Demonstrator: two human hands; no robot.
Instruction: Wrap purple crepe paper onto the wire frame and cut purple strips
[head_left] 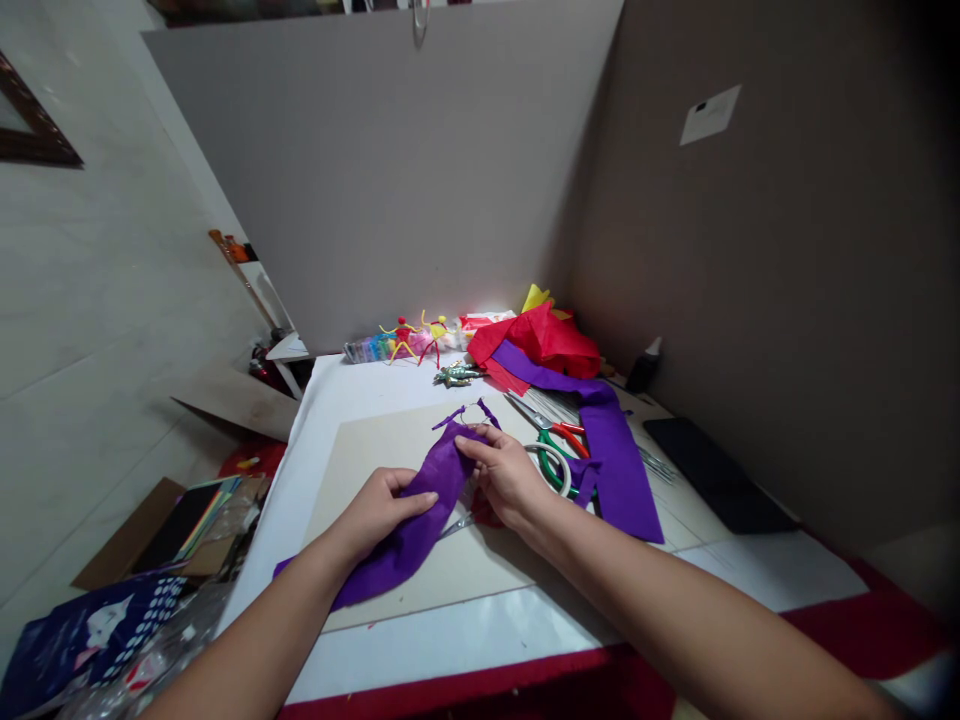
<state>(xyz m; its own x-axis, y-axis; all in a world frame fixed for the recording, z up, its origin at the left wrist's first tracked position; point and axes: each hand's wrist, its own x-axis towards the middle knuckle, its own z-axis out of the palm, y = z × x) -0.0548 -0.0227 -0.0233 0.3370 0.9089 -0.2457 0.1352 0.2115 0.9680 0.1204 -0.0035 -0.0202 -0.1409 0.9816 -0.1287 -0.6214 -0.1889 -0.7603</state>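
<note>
A strip of purple cloth [405, 540] hangs between my two hands over the beige board [352, 470]. My left hand [390, 505] is closed on its lower left edge, thumb lying on top. With thumb and fingers pinched, my right hand [499, 465] grips the upper right end. Just beyond my right fingers is a thin loop [474, 410] with small purple scraps at it; whether it is joined to the cloth I cannot tell. Beside my right hand lie scissors [551, 430] with green and red handles, a white tape ring [556, 466] and small purple pieces [586, 480].
A long purple cloth piece [622, 480] and red cloth [547, 340] lie to the right and back. Pipe-cleaner figures [403, 335] stand at the back near a shiny green-silver item [457, 374]. A black flat slab [712, 475] and dark bottle [645, 368] lie by the right panel [787, 250].
</note>
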